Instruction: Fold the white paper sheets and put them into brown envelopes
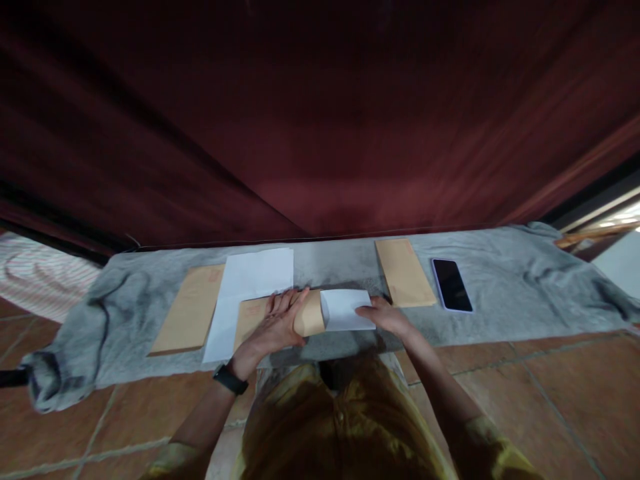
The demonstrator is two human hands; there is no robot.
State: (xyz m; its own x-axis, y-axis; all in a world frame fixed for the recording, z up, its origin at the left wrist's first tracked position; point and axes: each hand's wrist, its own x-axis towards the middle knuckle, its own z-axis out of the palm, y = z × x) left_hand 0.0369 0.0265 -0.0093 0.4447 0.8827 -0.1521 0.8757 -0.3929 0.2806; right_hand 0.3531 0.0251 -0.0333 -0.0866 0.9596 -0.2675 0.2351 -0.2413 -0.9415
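My left hand (pixel 281 319) lies flat, fingers stretched out, on a brown envelope (pixel 311 316) on the grey cloth (pixel 500 293). My right hand (pixel 384 315) pinches the right end of a folded white paper (pixel 344 308), which sticks partly out of the envelope's open right end. A black band is on my left wrist.
White sheets (pixel 250 283) lie left of centre, overlapping another brown envelope (pixel 190 308). A third brown envelope (pixel 404 272) and a dark phone (pixel 451 285) lie to the right. A dark red curtain hangs behind. Tiled floor is in front.
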